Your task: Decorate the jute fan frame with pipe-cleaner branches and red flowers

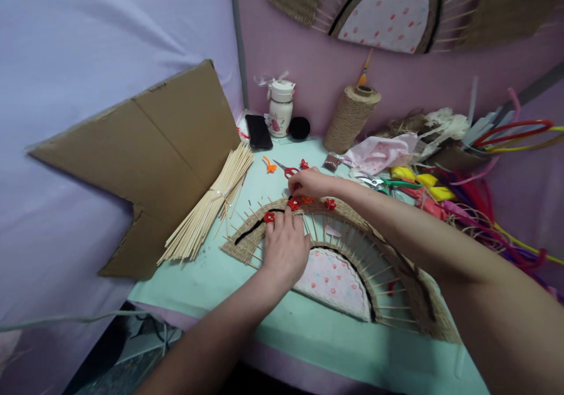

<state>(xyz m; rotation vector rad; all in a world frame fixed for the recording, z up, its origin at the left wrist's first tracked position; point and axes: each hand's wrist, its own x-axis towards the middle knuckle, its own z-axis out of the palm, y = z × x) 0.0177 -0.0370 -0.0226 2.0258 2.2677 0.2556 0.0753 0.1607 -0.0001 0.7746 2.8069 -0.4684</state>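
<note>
Head view: left to right along the woven fan (335, 278) on the table (198, 286), we saw black cord (249, 231), the left hand (286, 245) resting with fingers extended, best used as steadying weight, and the right hand (309, 183) curled beside a red flower (293, 205), its grip unclear, where small movements seemed wisest.

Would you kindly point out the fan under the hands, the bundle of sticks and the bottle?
Fan (335, 280), head view: its spotted fabric centre.
Bundle of sticks (208, 210), head view: around its middle.
Bottle (280, 113), head view: its white body.
</note>
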